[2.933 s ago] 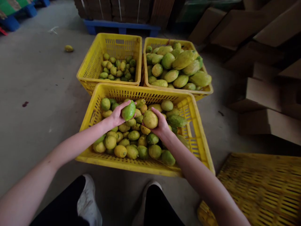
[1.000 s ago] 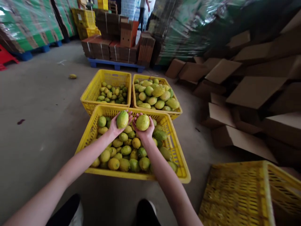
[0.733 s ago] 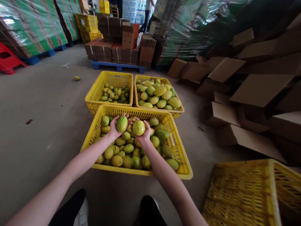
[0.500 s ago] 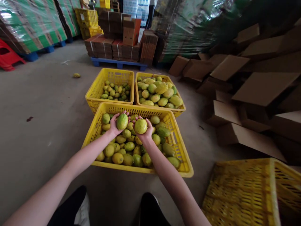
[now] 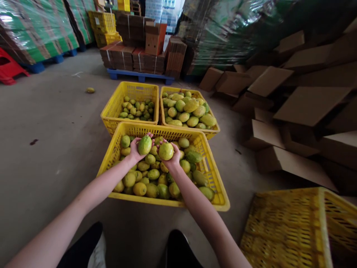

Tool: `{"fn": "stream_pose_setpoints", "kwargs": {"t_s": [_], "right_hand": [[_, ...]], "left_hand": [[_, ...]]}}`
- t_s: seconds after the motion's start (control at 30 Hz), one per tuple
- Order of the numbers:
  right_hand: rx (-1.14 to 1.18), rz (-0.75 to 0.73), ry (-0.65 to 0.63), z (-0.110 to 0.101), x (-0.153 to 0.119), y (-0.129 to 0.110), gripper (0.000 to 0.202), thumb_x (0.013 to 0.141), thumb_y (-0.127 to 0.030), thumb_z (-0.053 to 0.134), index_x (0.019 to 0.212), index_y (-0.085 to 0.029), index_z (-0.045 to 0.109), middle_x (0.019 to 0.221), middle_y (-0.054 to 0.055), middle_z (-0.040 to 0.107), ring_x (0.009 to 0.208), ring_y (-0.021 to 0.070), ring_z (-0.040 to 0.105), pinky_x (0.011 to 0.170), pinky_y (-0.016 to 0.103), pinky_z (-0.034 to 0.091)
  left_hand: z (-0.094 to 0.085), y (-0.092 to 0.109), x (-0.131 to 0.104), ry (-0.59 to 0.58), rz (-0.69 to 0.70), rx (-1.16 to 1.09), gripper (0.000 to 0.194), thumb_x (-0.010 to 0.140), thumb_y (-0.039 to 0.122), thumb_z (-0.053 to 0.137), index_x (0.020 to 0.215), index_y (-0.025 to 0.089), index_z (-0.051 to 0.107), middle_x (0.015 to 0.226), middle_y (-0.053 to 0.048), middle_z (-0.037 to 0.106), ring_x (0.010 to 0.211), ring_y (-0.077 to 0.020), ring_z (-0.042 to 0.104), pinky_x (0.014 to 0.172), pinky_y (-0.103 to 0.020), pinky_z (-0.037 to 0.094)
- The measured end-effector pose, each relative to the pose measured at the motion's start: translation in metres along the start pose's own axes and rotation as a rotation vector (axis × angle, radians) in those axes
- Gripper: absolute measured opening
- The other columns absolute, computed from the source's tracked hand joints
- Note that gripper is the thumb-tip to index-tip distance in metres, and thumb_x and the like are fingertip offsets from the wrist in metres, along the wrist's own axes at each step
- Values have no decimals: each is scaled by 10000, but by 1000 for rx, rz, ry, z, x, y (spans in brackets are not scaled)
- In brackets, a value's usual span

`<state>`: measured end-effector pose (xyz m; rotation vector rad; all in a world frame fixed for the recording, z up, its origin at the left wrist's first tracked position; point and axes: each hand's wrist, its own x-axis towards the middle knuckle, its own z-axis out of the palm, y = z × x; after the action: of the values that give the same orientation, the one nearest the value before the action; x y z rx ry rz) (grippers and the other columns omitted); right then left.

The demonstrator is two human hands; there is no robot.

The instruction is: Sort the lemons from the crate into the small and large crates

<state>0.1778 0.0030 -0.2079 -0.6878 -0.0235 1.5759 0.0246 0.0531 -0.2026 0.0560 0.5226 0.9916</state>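
Observation:
My left hand [image 5: 136,149] is curled around a mostly green oval papaya [image 5: 144,145], cradling it from below and the side. In my right hand [image 5: 173,158] sits a rounder, yellower papaya [image 5: 166,151] with one end turned up toward me. The two fruits are held side by side, slightly apart. Both hands are over a yellow plastic crate [image 5: 167,203], which holds many green and yellow papayas [image 5: 153,174] of mixed sizes. Behind it stand a left crate [image 5: 111,108] with smaller fruits and a right crate [image 5: 218,127] heaped with larger ones.
A single fruit [image 5: 90,90] lies on the floor at the left. Loose cardboard boxes [image 5: 287,163] are piled on the right, above a stack of yellow crates [image 5: 281,227]. A blue pallet [image 5: 141,75] carries flattened cartons at the back. A red stool [image 5: 11,67] stands far left.
The papaya in my right hand has turned and shifted very slightly left. My left hand holds nearly still with its fruit. The view has moved only a little.

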Motion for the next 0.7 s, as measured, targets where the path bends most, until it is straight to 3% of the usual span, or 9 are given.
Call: {"fn": "stream_pose_setpoints", "kwargs": {"t_s": [0.13,0.23,0.3,0.4,0.53,0.57,0.63,0.7], "right_hand": [[28,-4,46,-3,4,7,229,785,-294,538,957,-196,654,783,50,769,690,233,733,671,374,626],[49,-15,181,-5,7,8,282,822,-305,457,1003,-205,648,751,35,750,699,227,727,652,363,622],[51,-39,271,-8,9,5,303,843,-319,417,1022,-217,639,735,20,735,689,213,722,646,347,617],[9,-89,307,-15,12,-4,322,848,-330,379,1027,-227,626,718,10,708,681,199,715,678,341,611],[-126,-164,266,-25,17,-13,317,789,-360,385,976,-256,619,679,25,670,754,260,716,770,450,606],[-164,-180,251,-28,18,-13,318,773,-369,386,964,-264,617,683,31,670,774,275,715,785,477,601],[-230,-195,228,-30,20,-13,327,750,-379,378,955,-275,612,691,35,669,788,288,710,808,514,592],[-250,-180,214,-32,22,-11,336,750,-375,371,964,-276,610,695,32,666,784,285,707,828,530,585]], "left_hand": [[-1,0,2,34,2,-1,457,875,187,393,1259,161,638,982,-55,766,975,-211,729,887,-325,584],[-3,-1,6,71,11,10,418,888,259,390,1224,165,620,1016,-78,744,1041,-237,720,943,-396,582],[-5,-3,8,130,-41,59,379,904,292,394,1187,150,602,976,-100,728,1002,-252,734,883,-405,607],[-15,-8,3,270,-232,259,315,902,262,438,1149,124,578,840,-112,695,820,-266,757,682,-368,632],[-23,-7,-19,387,-578,806,302,851,294,551,1118,161,596,802,-119,700,685,-352,747,515,-481,599],[-19,-3,-24,400,-590,899,289,845,310,569,1095,172,608,793,-122,704,697,-367,748,513,-497,596],[3,10,-28,414,-487,1076,233,829,324,610,1017,187,631,758,-118,707,739,-364,752,559,-490,608],[40,34,-21,378,-225,1269,201,811,320,657,949,174,642,765,-127,719,791,-335,751,640,-454,620]]}}
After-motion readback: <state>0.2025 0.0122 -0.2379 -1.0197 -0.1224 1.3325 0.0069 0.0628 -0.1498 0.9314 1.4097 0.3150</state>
